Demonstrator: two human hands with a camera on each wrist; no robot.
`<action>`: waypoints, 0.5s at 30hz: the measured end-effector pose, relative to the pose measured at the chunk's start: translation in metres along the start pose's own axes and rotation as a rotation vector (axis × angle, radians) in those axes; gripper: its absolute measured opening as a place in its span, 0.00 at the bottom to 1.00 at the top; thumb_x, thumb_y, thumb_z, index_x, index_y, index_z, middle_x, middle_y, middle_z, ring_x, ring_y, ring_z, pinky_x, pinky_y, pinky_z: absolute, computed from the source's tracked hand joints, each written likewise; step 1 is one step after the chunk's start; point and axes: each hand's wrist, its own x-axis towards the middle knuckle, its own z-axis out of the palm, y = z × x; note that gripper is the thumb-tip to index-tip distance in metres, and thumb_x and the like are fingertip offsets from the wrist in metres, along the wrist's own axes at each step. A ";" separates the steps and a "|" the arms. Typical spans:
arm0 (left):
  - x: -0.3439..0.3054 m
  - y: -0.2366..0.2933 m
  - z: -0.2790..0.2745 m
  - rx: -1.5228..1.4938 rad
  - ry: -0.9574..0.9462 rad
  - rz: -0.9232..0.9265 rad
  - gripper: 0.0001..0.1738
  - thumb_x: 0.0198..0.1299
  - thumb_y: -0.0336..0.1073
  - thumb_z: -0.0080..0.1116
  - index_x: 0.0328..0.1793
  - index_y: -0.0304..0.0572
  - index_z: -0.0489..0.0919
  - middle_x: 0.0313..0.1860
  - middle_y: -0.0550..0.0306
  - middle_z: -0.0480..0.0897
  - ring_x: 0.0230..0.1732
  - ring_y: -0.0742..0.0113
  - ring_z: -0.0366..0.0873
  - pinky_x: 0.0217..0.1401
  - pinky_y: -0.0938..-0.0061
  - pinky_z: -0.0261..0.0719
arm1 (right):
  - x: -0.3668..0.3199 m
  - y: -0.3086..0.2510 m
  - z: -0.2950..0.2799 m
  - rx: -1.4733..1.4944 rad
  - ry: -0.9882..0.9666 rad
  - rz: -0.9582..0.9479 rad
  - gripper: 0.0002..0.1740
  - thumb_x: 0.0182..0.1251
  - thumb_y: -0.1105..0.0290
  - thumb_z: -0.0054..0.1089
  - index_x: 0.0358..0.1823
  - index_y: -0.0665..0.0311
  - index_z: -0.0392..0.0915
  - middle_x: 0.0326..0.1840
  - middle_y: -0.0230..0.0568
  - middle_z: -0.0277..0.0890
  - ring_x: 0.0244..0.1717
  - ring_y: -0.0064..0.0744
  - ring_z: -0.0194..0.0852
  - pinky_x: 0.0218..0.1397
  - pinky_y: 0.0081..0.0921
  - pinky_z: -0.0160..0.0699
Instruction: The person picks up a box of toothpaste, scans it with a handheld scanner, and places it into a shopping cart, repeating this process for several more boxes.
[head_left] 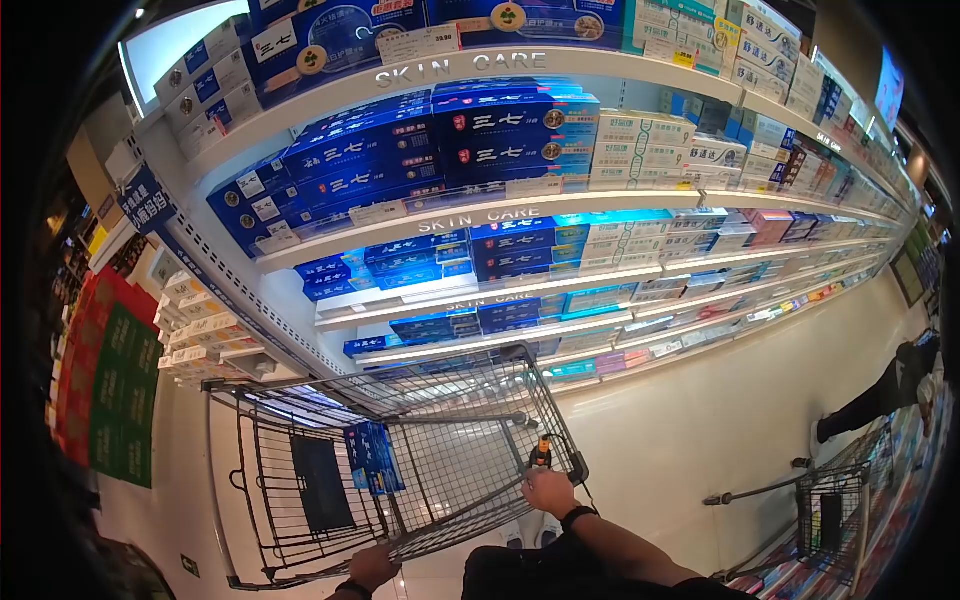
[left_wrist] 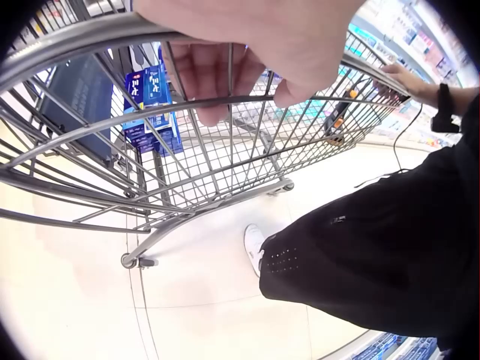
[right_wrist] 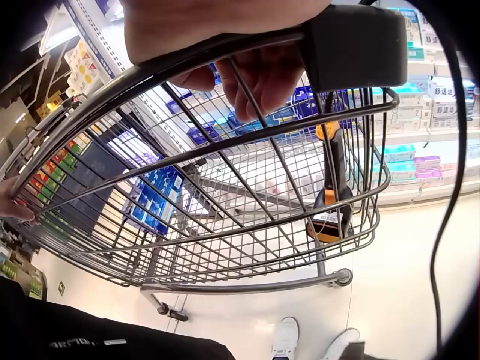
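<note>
A grey wire shopping cart (head_left: 578,467) stands in front of the person, side-on beneath the shelves. The left hand (head_left: 374,567) grips its near top rail, with the fingers (left_wrist: 214,79) hooked over the bar in the left wrist view. Farther right along the same rail, the right hand (head_left: 550,493) holds on with its fingers curled over the inner side. Inside the cart, blue toothpaste boxes (head_left: 372,458) lean near the dark panel (head_left: 322,483) of the child seat. A black-and-orange device (right_wrist: 330,187) sits upright at the cart's right end, close under the right hand.
Tall shelves (head_left: 470,208) of boxed toothpaste run along the far side, close behind the cart. Another cart (head_left: 835,505) and a person's dark-clothed leg (head_left: 870,405) are at the right. Pale floor (head_left: 680,400) lies between. A green-and-red display (head_left: 125,395) stands left.
</note>
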 end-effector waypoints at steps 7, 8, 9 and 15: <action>-0.007 0.010 -0.006 0.007 0.030 -0.053 0.20 0.50 0.53 0.62 0.47 0.57 0.85 0.34 0.55 0.85 0.41 0.53 0.83 0.44 0.57 0.81 | 0.001 0.004 -0.005 0.032 -0.026 -0.100 0.13 0.62 0.60 0.52 0.31 0.63 0.77 0.31 0.45 0.82 0.34 0.48 0.82 0.37 0.46 0.81; -0.005 0.011 -0.006 0.014 0.029 -0.067 0.20 0.50 0.53 0.62 0.47 0.57 0.85 0.35 0.54 0.85 0.41 0.53 0.83 0.44 0.57 0.81 | 0.002 0.004 -0.004 0.032 -0.028 -0.098 0.13 0.62 0.61 0.52 0.30 0.63 0.77 0.31 0.45 0.82 0.33 0.48 0.82 0.36 0.44 0.82; -0.004 0.010 -0.008 0.023 0.022 -0.077 0.20 0.50 0.53 0.62 0.47 0.56 0.85 0.35 0.54 0.85 0.41 0.54 0.83 0.44 0.58 0.81 | 0.002 0.003 -0.003 0.038 -0.029 -0.108 0.13 0.63 0.61 0.52 0.31 0.63 0.77 0.30 0.45 0.82 0.33 0.48 0.82 0.36 0.44 0.82; -0.006 0.010 -0.006 0.042 -0.047 -0.082 0.23 0.51 0.57 0.61 0.46 0.53 0.85 0.36 0.54 0.86 0.41 0.52 0.83 0.45 0.57 0.81 | -0.001 0.007 -0.004 -0.004 -0.055 -0.129 0.13 0.63 0.60 0.52 0.30 0.63 0.78 0.28 0.44 0.81 0.30 0.47 0.82 0.34 0.43 0.82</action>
